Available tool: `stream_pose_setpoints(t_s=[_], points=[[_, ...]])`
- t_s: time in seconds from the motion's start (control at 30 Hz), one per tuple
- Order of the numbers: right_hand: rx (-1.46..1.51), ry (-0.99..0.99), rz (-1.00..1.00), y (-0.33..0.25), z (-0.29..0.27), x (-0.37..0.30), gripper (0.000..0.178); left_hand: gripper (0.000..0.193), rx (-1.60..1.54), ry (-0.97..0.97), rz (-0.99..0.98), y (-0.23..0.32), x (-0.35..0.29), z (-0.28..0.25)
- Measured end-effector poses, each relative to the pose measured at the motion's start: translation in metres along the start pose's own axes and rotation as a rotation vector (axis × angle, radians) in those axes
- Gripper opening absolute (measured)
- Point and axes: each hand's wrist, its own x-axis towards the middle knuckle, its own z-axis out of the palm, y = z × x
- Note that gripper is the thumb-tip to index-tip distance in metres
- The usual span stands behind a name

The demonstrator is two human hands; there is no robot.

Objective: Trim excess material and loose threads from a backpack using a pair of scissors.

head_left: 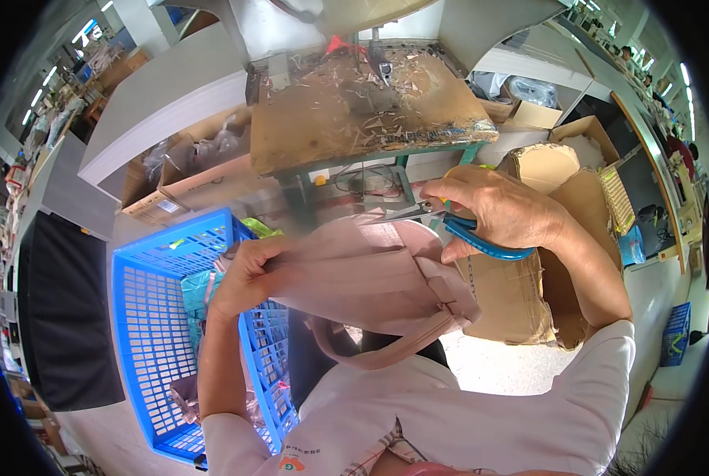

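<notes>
A dusty-pink fabric bag (354, 278) with a looped strap hangs in front of my body, above my lap. My left hand (247, 278) pinches its left edge between thumb and fingers. In my right hand (505, 210) is a pair of scissors (489, 244) with blue handles, my fingers through and around the loops. The metal blades point left and lie at the bag's upper edge. Whether they touch the fabric, I cannot tell.
On my left stands a blue plastic basket (119, 317) with pink and teal pieces inside. An opened cardboard box (505, 305) is at my right. Ahead is a worn worktable (331, 131) strewn with scraps, and a long carton (220, 178) sits under the grey counter (164, 99).
</notes>
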Motion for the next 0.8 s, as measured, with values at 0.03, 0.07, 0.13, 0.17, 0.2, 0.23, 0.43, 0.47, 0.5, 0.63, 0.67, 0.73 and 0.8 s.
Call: stream_pose_setpoints(t_s=[0.03,0.07,0.13,0.17,0.2,0.23,0.43,0.47,0.5,0.63,0.67,0.73,0.8], points=[[-0.029,-0.015,0.012,0.000,-0.001,0.000,0.066,0.034,0.005,0.003,-0.020,0.001,0.001,0.001],[-0.061,-0.022,0.027,-0.001,-0.002,0.000,0.065,0.034,-0.020,-0.003,-0.014,0.001,0.001,0.002],[-0.048,0.004,-0.012,-0.003,-0.001,0.001,0.059,0.034,0.030,-0.015,-0.022,0.002,0.002,0.003],[-0.043,0.041,-0.052,-0.003,-0.001,0.001,0.054,0.034,0.016,-0.021,-0.008,0.001,0.003,0.004],[-0.044,0.039,-0.051,-0.004,-0.002,0.000,0.054,0.034,0.029,-0.008,0.006,0.001,0.003,0.006],[-0.049,-0.004,-0.010,-0.004,-0.003,-0.001,0.055,0.033,0.048,0.008,0.006,0.001,0.003,0.007],[-0.106,-0.068,-0.009,0.001,0.000,-0.003,0.044,0.032,0.160,-0.040,0.050,-0.001,0.004,0.009],[-0.136,-0.043,-0.030,0.002,0.002,-0.003,0.041,0.032,0.151,-0.040,0.061,-0.001,0.004,0.009],[-0.123,-0.042,-0.051,0.003,0.004,-0.005,0.041,0.032,0.151,-0.043,0.048,-0.001,0.003,0.009],[-0.121,-0.058,-0.016,0.004,0.011,-0.008,0.040,0.032,0.113,-0.029,0.032,-0.005,0.003,0.012],[-0.136,-0.073,0.035,0.003,0.012,-0.008,0.041,0.032,0.112,-0.030,0.033,-0.005,0.003,0.012],[-0.136,-0.048,-0.005,0.003,0.011,-0.008,0.041,0.033,0.140,-0.034,0.027,-0.006,0.003,0.011],[-0.154,-0.040,-0.003,0.002,0.012,-0.005,0.042,0.034,0.133,-0.051,0.030,-0.006,0.004,0.010]])
